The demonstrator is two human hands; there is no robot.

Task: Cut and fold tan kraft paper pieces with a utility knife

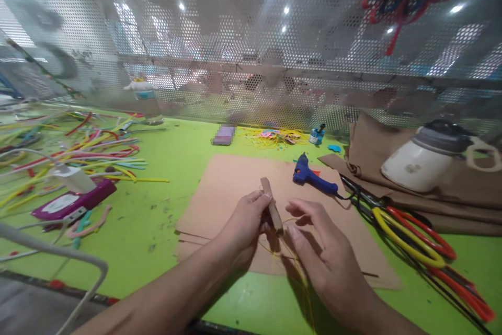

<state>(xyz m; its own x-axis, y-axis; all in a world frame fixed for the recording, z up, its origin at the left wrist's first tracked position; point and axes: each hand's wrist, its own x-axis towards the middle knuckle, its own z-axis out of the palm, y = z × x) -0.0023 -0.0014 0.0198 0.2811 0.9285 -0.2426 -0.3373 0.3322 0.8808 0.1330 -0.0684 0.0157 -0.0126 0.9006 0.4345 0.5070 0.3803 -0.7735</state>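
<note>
My left hand (pixel 251 215) is closed on a narrow brown cardboard strip (pixel 272 209), held tilted above the table. Thin yellow thread (pixel 301 267) loops about the strip's lower end and hangs down between my hands. To the right of the strip, my right hand (pixel 329 251) has its thumb and fingers apart, with the thread passing close to the fingertips. Beneath both hands lie stacked sheets of brown card (pixel 219 183). A blue hot glue gun (pixel 314 177) rests on the card's far right part.
Left lie colourful pipe cleaners (pixel 117 154) and a purple power strip (pixel 74 204) with a white plug. Right are scissors (pixel 408 238) with red and yellow handles, brown cloth (pixel 363 139) and a white jug (pixel 411 162). A yellow thread pile (pixel 274 139) and a perforated panel (pixel 235 37) stand behind.
</note>
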